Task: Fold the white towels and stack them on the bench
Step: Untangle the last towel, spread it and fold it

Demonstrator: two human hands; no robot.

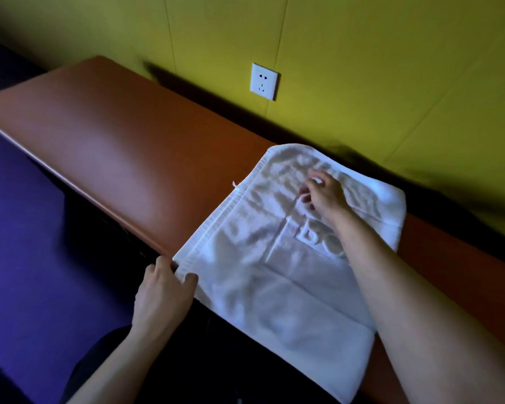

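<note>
White towel (274, 281) lies spread on bench (114, 147), unfolded — left hand (161, 295) pinches near corner, right hand (322, 193) pinches cloth mid-towel; no stack visible.

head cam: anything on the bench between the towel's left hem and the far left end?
Nothing: in the head view that stretch of the orange bench left of the white towel is bare.

The left hand (161, 290) was low near the body, its fingers and thumb curled in a pinch, the bare forearm running back and down. The right arm reached forward, stretched far out, and the right hand (322, 193) had its fingers bent together in a small pinch, knuckles up.
</note>
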